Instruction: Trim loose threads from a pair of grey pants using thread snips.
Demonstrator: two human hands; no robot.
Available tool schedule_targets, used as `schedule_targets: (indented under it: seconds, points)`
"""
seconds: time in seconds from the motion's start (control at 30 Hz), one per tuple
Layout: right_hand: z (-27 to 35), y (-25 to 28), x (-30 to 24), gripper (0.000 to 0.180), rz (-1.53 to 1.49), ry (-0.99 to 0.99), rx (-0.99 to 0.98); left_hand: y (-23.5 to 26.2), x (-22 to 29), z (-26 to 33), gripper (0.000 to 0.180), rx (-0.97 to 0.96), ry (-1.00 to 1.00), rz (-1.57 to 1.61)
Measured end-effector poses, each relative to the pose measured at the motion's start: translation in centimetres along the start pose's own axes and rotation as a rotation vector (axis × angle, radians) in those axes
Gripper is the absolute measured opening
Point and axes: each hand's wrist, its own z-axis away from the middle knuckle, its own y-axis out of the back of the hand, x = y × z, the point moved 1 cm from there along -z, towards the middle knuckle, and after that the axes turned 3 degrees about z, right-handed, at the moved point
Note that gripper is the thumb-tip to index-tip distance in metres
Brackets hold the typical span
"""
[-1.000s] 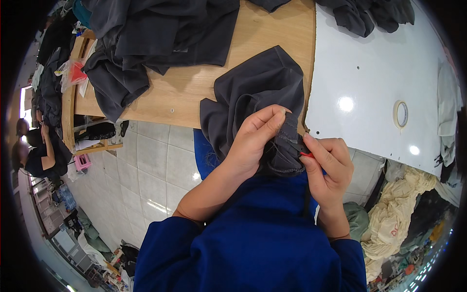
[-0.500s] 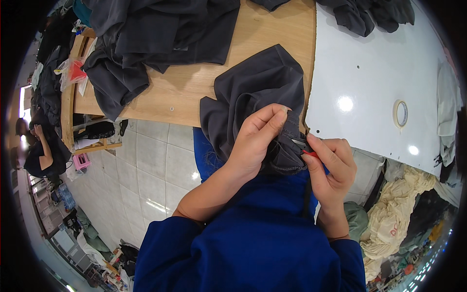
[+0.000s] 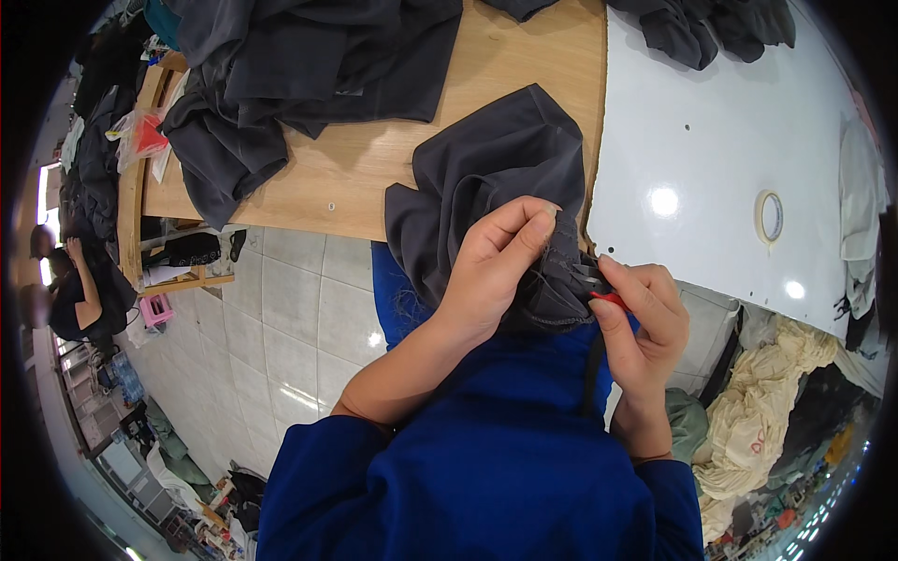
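Grey cloth, smooth and softly folded, is pinched by the left hand; the right hand grips a red-handled metal tool; cream fabric bears red marking.

The person wears a deep blue top — plain, softly creased across the front. Loose sleeves of the same blue end around the elbows; the left hand and right hand are ungloved. A narrow dark strip runs down the blue — on the right side.
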Motion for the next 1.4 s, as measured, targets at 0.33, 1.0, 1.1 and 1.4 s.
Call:
schedule_targets:
  seconds: [0.33,1.0,1.1,1.4]
  points:
    - [-0.01,0.0,0.08,0.039,0.033,0.04,0.015,-0.42,-0.02,0.17,0.016,-0.007,-0.034,-0.066]
    - [0.26,0.37,0.18,0.038,0.027,0.008,0.01,-0.17,0.0,0.23,0.016,-0.038,-0.109,-0.185]
    - [0.16,0.24,0.04,0.038,0.063,0.044,0.026,-0.17,0.12,0.26,0.016,-0.062,-0.126,-0.212]
    - [0.63,0.23,0.18,0.035,-0.285,-0.134,0.037,0.09,0.13,0.16,0.015,-0.122,-0.222,-0.266]
